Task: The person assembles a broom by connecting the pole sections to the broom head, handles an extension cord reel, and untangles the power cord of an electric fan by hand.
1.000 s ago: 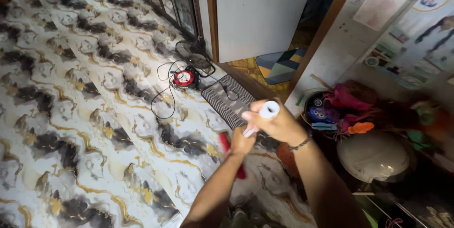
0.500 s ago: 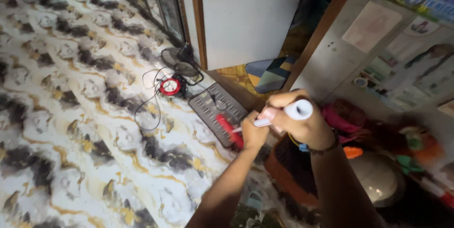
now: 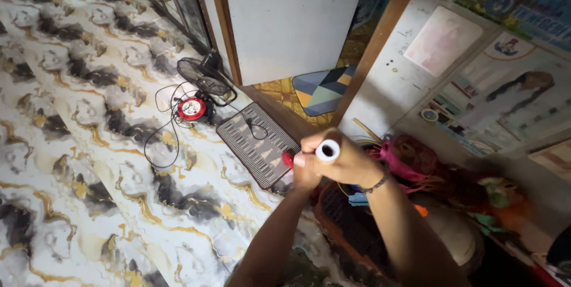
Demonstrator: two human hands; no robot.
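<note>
A white rolled tube (image 3: pixel 328 150), its round hollow end facing the camera, is sitting wrapped in the curled fingers of the right hand (image 3: pixel 348 162), while the left hand (image 3: pixel 303 174) is pressing against it from below, closed around a red handle (image 3: pixel 288 158) that is barely showing. Both are hovering over the glossy marble-patterned floor (image 3: pixel 89 144), beside a ribbed striped mat (image 3: pixel 256 144), a small fan (image 3: pixel 199 76) and a red cord reel (image 3: pixel 191 108). Compared with half a second ago, the tube is appearing more end-on and less of the handle is showing.

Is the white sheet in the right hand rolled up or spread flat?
Rolled up: the white roll shows a round hollow end toward the camera, gripped in the right hand.
</note>
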